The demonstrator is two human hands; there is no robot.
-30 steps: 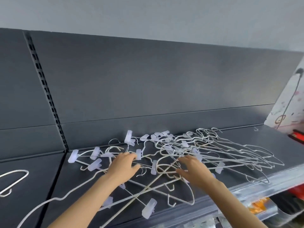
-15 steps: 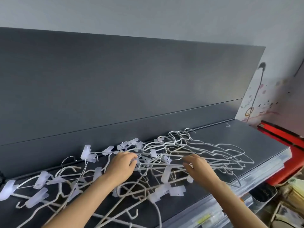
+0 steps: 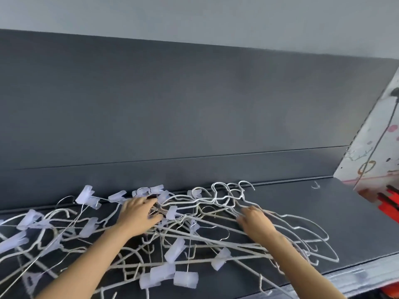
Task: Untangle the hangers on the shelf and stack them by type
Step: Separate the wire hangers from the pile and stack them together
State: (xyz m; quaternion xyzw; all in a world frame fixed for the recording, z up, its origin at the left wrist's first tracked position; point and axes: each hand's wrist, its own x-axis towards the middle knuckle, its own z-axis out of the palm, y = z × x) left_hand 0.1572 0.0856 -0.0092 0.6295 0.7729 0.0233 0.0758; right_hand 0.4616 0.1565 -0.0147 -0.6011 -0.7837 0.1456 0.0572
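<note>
A tangled heap of white wire hangers covers the dark shelf. Some are plain curved hangers, lying mostly to the right. Others carry pale translucent clips, spread through the middle and left. My left hand reaches into the pile's middle, fingers curled around hanger wires near a clip. My right hand lies on the plain hangers at the right, fingers closed on their wires. Both forearms cross the pile from below.
The shelf's dark back panel rises right behind the pile. A small loose hook lies at the shelf's back right. A white printed board and red items stand at the right end. The shelf's front edge runs at lower right.
The pile has shifted: clip hangers spread further left and toward the front. My right hand moved right onto the plain hangers; my left hand stays gripping in the middle.
</note>
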